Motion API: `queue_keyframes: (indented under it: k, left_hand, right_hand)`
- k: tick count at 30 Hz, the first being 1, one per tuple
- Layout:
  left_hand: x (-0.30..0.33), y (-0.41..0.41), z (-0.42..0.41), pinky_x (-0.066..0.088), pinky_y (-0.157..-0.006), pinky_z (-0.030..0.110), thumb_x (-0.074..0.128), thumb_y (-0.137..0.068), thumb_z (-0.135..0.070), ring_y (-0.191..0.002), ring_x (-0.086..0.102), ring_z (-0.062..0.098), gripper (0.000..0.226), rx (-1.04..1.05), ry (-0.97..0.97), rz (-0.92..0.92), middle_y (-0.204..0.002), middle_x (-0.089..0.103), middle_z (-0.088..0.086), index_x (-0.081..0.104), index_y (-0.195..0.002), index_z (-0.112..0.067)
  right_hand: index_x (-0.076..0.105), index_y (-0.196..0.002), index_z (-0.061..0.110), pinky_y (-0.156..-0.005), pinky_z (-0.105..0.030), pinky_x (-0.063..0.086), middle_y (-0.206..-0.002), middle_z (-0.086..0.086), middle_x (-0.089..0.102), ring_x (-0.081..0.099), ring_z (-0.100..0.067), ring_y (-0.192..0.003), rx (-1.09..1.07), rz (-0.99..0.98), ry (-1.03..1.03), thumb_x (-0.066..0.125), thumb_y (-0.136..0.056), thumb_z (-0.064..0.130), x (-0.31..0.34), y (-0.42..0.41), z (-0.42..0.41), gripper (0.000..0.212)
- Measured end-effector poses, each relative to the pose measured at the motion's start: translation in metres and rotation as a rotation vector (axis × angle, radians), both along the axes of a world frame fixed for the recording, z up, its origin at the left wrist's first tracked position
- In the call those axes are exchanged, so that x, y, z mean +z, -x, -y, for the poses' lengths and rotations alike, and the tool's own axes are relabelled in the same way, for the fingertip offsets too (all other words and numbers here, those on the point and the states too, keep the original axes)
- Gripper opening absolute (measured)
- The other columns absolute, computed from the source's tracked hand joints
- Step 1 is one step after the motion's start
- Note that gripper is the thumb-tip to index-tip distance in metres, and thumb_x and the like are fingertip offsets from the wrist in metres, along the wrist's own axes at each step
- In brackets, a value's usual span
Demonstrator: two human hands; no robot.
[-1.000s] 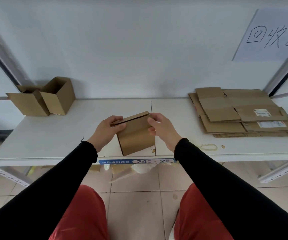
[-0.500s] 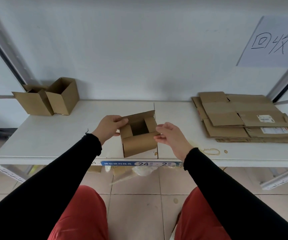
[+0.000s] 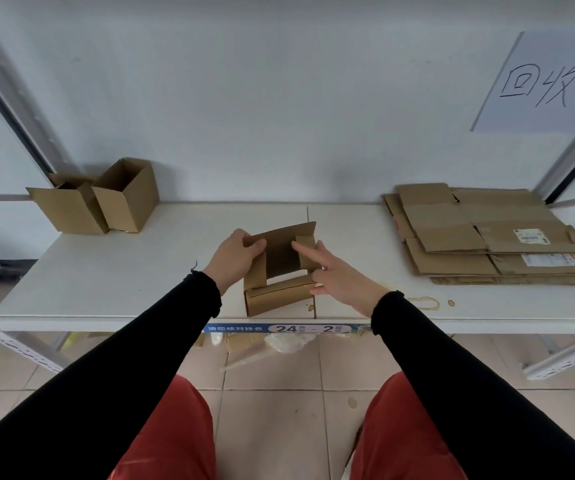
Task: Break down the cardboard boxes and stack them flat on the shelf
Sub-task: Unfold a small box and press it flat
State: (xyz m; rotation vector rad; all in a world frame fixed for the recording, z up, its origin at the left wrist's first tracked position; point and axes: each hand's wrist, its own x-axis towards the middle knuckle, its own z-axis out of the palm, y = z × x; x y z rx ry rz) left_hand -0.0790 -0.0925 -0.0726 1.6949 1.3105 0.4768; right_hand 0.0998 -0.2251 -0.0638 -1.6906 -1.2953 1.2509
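A small brown cardboard box (image 3: 280, 296) stands on the white shelf (image 3: 140, 271) near its front edge, its top flaps folded open. My left hand (image 3: 235, 259) grips the box's left side, fingers curled over the left flap. My right hand (image 3: 334, 275) is at the box's right side, with the forefinger stretched out against the right flap and the other fingers against the right wall. A stack of flattened boxes (image 3: 486, 237) lies at the right of the shelf. Two open boxes (image 3: 106, 202) stand at the back left.
A paper sign with handwriting (image 3: 549, 84) hangs on the wall at the upper right. Slanted metal shelf posts (image 3: 12, 105) rise at both sides. A blue label strip (image 3: 279, 329) runs along the shelf's front edge. Scraps lie on the tiled floor under the shelf.
The box went from closed to open: its top flaps have been spread apart. My right hand shifted from the top edge to the right flap, fingers stretched out.
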Motion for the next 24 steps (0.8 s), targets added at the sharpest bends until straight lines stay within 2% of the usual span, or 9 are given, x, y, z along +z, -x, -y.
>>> queue_keyframes:
  k: [3,5,7,9,11,13,17,20,24]
  left_hand:
    - [0.005,-0.005,0.008,0.05,-0.085,0.033,0.065,-0.094,-0.045,-0.103,0.06,0.023,0.052,-0.026,-0.053,-0.058,-0.115,0.057,0.006,0.039,-0.128,-0.015]
    - [0.007,-0.005,0.009,0.047,-0.078,0.028,0.074,-0.088,-0.04,-0.101,0.059,0.023,0.062,-0.056,-0.053,-0.081,-0.116,0.055,0.006,0.036,-0.13,-0.017]
    - [0.007,-0.002,0.005,0.048,-0.077,0.029,0.072,-0.088,-0.037,-0.1,0.059,0.021,0.056,-0.071,-0.05,-0.085,-0.116,0.057,0.006,0.039,-0.128,-0.019]
    - [0.009,0.002,0.001,0.052,-0.088,0.037,0.064,-0.091,-0.034,-0.104,0.06,0.023,0.035,-0.068,-0.066,-0.026,-0.114,0.062,0.005,0.05,-0.121,-0.02]
    - [0.013,0.006,-0.001,0.052,-0.093,0.042,0.054,-0.095,-0.026,-0.102,0.061,0.025,0.018,-0.093,-0.107,0.033,-0.104,0.066,0.004,0.063,-0.108,-0.018]
    - [0.017,0.009,0.003,0.048,-0.083,0.033,0.045,-0.098,-0.019,-0.096,0.061,0.022,0.024,-0.178,-0.207,-0.01,-0.099,0.068,0.003,0.068,-0.104,-0.018]
    - [0.018,0.011,0.006,0.044,-0.076,0.024,0.037,-0.102,-0.014,-0.094,0.062,0.014,0.034,-0.249,-0.388,-0.052,-0.099,0.069,-0.002,0.068,-0.114,-0.022]
    - [0.015,0.016,0.01,0.045,-0.074,0.02,0.038,-0.105,-0.014,-0.081,0.063,0.01,0.036,-0.31,-0.552,-0.106,-0.085,0.068,-0.01,0.065,-0.126,-0.022]
    - [-0.003,0.018,0.016,0.038,-0.104,0.023,0.038,-0.107,-0.017,-0.122,0.058,0.017,0.04,-0.408,-0.654,-0.261,-0.136,0.063,-0.005,0.057,-0.141,-0.025]
  right_hand:
    - [0.032,-0.155,0.046,-0.101,-0.031,0.05,-0.169,-0.002,-0.014,0.052,-0.016,-0.123,0.046,0.192,0.023,0.038,-0.106,0.01,0.007,0.003,-0.007,0.061]
    - [0.033,-0.155,0.045,-0.095,-0.026,0.053,-0.169,-0.002,-0.013,0.054,-0.017,-0.115,0.062,0.257,0.028,0.038,-0.106,0.014,0.005,0.001,-0.01,0.057]
    - [0.035,-0.153,0.045,-0.089,-0.018,0.05,-0.169,0.0,-0.008,0.055,-0.012,-0.106,0.062,0.304,0.001,0.038,-0.105,0.018,0.0,-0.002,-0.01,0.055]
    - [0.038,-0.148,0.045,-0.095,-0.023,0.05,-0.167,0.005,0.004,0.06,-0.01,-0.104,0.031,0.324,-0.059,0.039,-0.103,0.019,-0.006,-0.004,-0.007,0.052]
    - [0.039,-0.142,0.046,-0.1,-0.034,0.052,-0.162,0.011,0.017,0.066,-0.009,-0.101,-0.012,0.29,-0.115,0.042,-0.1,0.02,-0.013,-0.005,-0.004,0.05]
    - [0.037,-0.138,0.046,-0.103,-0.042,0.052,-0.154,0.012,0.028,0.069,-0.01,-0.098,-0.053,0.23,-0.158,0.046,-0.097,0.018,-0.018,-0.005,-0.001,0.051]
    - [0.031,-0.136,0.046,-0.1,-0.048,0.054,-0.132,0.024,0.041,0.071,-0.027,-0.091,-0.211,0.036,-0.25,0.05,-0.096,0.012,-0.026,-0.002,0.003,0.055]
    - [0.031,-0.133,0.05,-0.102,-0.051,0.051,-0.136,0.017,0.051,0.064,-0.026,-0.102,-0.345,-0.022,-0.28,0.053,-0.098,0.032,-0.034,0.0,0.002,0.045]
    - [0.036,-0.126,0.04,-0.105,-0.044,0.045,-0.123,0.007,0.061,0.062,-0.018,-0.113,-0.492,-0.124,-0.208,0.042,-0.098,0.062,-0.046,0.003,-0.004,0.036]
